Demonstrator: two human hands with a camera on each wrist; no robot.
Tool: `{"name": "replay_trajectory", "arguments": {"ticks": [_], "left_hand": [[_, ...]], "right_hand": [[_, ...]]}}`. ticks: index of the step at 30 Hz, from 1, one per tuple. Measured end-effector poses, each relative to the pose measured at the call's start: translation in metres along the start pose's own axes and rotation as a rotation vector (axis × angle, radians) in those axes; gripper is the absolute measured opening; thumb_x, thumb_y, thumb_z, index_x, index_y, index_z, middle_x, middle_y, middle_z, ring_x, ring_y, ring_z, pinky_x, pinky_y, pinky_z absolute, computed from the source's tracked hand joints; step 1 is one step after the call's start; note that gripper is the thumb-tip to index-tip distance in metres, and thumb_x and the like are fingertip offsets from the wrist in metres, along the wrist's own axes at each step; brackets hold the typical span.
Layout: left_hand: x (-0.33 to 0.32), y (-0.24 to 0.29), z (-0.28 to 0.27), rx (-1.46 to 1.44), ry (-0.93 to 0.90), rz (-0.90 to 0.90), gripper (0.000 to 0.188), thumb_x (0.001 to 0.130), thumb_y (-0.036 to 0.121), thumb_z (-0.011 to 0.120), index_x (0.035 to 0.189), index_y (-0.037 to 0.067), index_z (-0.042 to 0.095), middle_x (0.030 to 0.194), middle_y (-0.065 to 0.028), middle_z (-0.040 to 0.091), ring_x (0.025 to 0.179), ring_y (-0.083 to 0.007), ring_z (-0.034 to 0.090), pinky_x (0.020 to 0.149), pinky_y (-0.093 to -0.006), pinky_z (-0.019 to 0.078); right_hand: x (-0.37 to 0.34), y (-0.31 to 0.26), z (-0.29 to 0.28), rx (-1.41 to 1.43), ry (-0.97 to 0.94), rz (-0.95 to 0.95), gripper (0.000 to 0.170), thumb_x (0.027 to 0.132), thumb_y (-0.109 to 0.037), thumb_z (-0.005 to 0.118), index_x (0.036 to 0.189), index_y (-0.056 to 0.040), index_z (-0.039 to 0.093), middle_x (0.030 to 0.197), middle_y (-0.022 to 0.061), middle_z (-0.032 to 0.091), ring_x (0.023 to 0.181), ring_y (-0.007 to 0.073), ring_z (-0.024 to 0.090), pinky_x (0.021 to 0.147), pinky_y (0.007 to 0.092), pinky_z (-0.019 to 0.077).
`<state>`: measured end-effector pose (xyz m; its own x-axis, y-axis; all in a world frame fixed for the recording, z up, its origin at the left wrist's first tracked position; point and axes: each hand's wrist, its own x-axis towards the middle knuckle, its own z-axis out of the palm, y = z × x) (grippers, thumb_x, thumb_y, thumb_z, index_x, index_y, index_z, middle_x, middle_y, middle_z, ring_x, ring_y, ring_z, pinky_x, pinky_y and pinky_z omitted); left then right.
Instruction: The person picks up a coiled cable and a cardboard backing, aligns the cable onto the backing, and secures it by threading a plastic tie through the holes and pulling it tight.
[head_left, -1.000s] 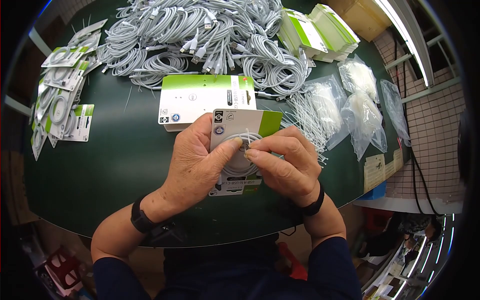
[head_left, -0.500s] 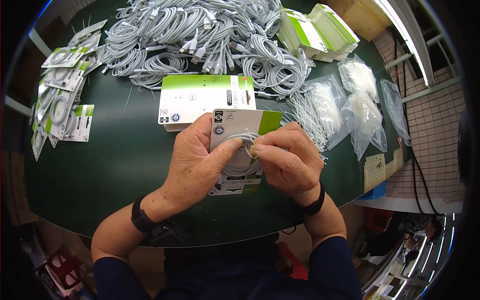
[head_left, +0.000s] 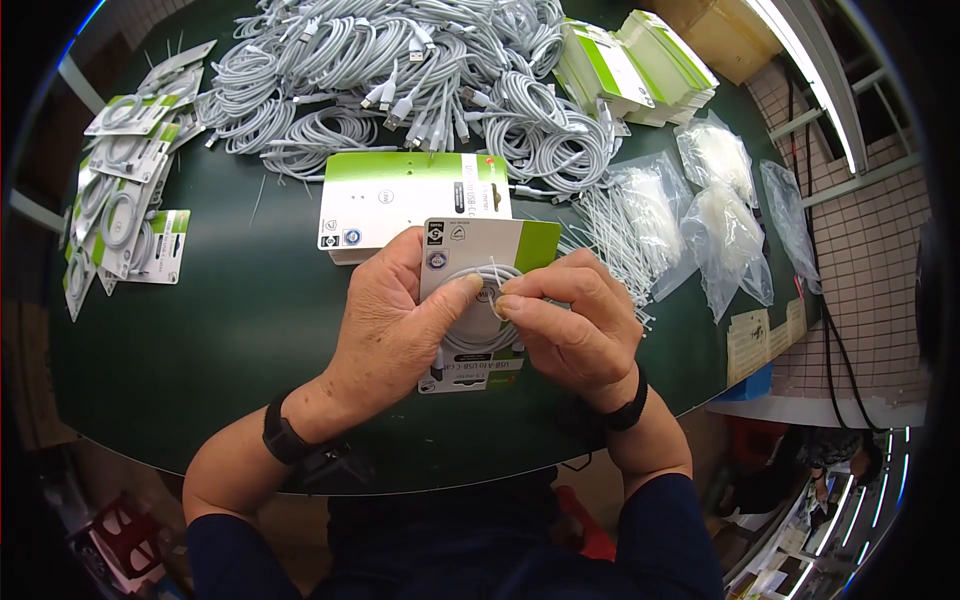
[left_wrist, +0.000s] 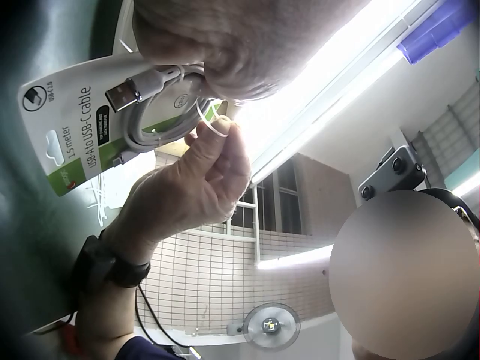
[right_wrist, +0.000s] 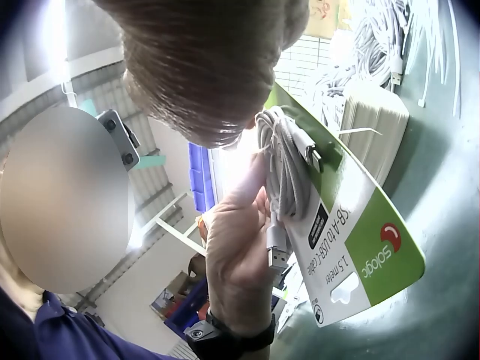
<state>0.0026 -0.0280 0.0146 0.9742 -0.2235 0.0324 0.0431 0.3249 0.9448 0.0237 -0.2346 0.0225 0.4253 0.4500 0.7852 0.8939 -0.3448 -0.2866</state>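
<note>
My left hand (head_left: 385, 320) grips a white and green packaging card (head_left: 478, 240), its thumb pressing a coiled white USB cable (head_left: 475, 338) against the card's face. In the right wrist view the card is printed "USB-A to USB-C cable", and the USB-A plug (right_wrist: 277, 256) hangs beside it. A thin white cable tie (left_wrist: 205, 120) loops round the coil. Thumb and forefinger of my right hand (head_left: 580, 325) pinch this tie at the coil's right side. Part of the coil is hidden behind the fingers.
Below the far edge lies a heap of coiled cables (head_left: 340, 60). A stack of cards (head_left: 400, 195) is just beyond my hands, with more cards (head_left: 610, 65) at back right. Loose cable ties (head_left: 610, 235) and plastic bags (head_left: 730, 235) lie right; carded cables (head_left: 125, 215) lie left.
My right hand shifted slightly right with the tie, then came back slightly left. The left hand keeps its hold, and the card has barely moved.
</note>
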Motion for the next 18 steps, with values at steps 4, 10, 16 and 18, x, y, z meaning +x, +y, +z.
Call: {"name": "replay_trajectory", "arguments": {"ticks": [4,10,16,18], "left_hand": [[-0.0002,-0.0001,0.0002,-0.011,0.004,-0.008,0.031,0.1,0.0,0.063,0.13,-0.005,0.061,0.118,-0.0108,0.074,0.104,-0.0122,0.069,0.092,-0.0294,0.0578],[-0.0001,-0.0019,0.0003,-0.007,0.003,0.011,0.031,0.1,0.0,0.063,0.13,-0.005,0.061,0.118,-0.0107,0.074,0.103,-0.0122,0.07,0.092,-0.0292,0.0579],[-0.0012,-0.0039,0.0024,0.022,0.002,0.04,0.03,0.1,0.002,0.066,0.129,-0.004,0.062,0.117,-0.0103,0.074,0.103,-0.0121,0.069,0.091,-0.0294,0.0581],[-0.0033,-0.0041,0.0037,0.074,-0.001,0.06,0.028,0.1,0.002,0.067,0.128,-0.003,0.063,0.117,-0.01,0.074,0.103,-0.012,0.069,0.091,-0.0294,0.0579]], "right_hand": [[-0.0001,0.0004,0.001,-0.006,0.01,0.003,0.032,0.081,0.006,0.083,0.109,-0.0099,0.074,0.097,0.0082,0.073,0.074,0.0209,0.067,0.061,0.0302,0.0534],[0.0005,0.0005,0.0023,-0.008,0.019,0.012,0.03,0.083,0.005,0.083,0.108,-0.0095,0.074,0.097,0.0083,0.073,0.074,0.0209,0.067,0.061,0.0303,0.0527],[0.0006,0.0032,0.0012,-0.003,0.042,0.066,0.028,0.084,0.004,0.082,0.108,-0.0082,0.074,0.095,0.0087,0.073,0.075,0.021,0.067,0.062,0.0306,0.0524],[0.0021,0.0047,0.0025,0.002,0.052,0.068,0.03,0.08,0.006,0.082,0.105,-0.0076,0.074,0.095,0.0082,0.073,0.074,0.0213,0.067,0.061,0.0308,0.0526]]}}
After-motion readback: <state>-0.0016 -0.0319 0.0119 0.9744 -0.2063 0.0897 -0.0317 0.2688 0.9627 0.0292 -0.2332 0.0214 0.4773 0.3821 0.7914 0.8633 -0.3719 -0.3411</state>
